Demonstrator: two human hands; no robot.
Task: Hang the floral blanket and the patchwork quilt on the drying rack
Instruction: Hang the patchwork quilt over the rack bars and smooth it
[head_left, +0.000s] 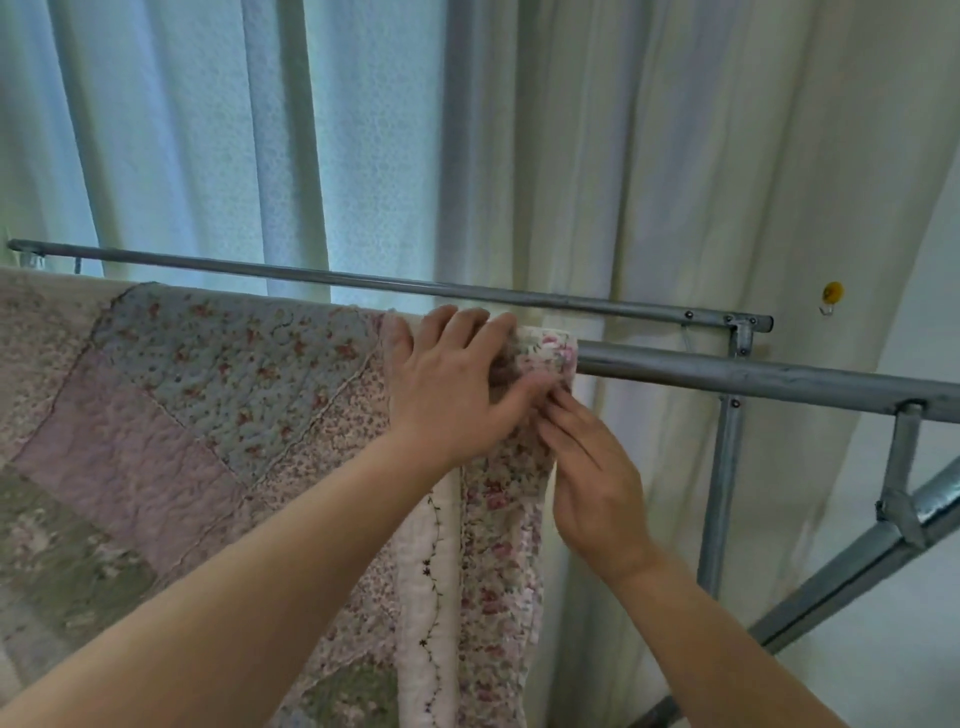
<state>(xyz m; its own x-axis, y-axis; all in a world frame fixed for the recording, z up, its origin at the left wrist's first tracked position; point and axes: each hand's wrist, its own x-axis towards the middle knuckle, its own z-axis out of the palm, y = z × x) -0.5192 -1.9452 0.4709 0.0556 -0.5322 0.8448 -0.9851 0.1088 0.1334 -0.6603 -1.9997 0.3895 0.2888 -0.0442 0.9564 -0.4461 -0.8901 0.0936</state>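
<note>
The patchwork quilt hangs over the near rail of the drying rack. It looks soft, thick and fairly heavy, and is best held at the bound edge. The left hand clasps the fold on the rail, and the right hand presses nearly straight fingers against the hem below. A curtain hangs close behind, and the rack's far rail could catch the fabric.
</note>
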